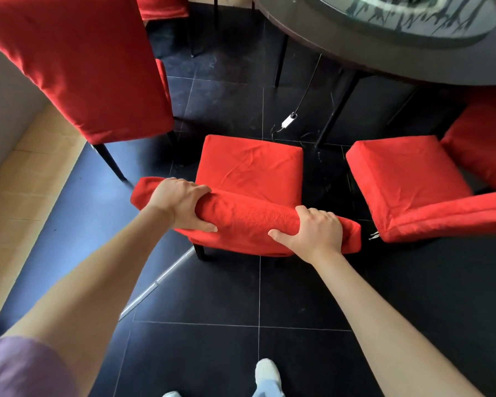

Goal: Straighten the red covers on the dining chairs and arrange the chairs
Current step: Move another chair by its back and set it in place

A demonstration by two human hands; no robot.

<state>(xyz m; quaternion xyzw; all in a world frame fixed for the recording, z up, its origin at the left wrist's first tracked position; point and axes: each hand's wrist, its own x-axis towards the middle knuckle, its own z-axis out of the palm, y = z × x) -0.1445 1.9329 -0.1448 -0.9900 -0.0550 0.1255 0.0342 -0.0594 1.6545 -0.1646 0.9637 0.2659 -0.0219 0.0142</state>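
A dining chair with a red cover (249,167) stands in front of me, its seat facing the table. My left hand (181,203) grips the top of its backrest near the left end, fingers curled over the front. My right hand (312,230) grips the same backrest top near the right end. The cover on the seat shows light wrinkles.
A second red-covered chair (407,179) stands to the right, a third (78,64) at the upper left, a fourth (162,7) at the far top. The round dark table (384,55) is at the upper right. A white adapter with cable (289,120) lies on the black tiled floor.
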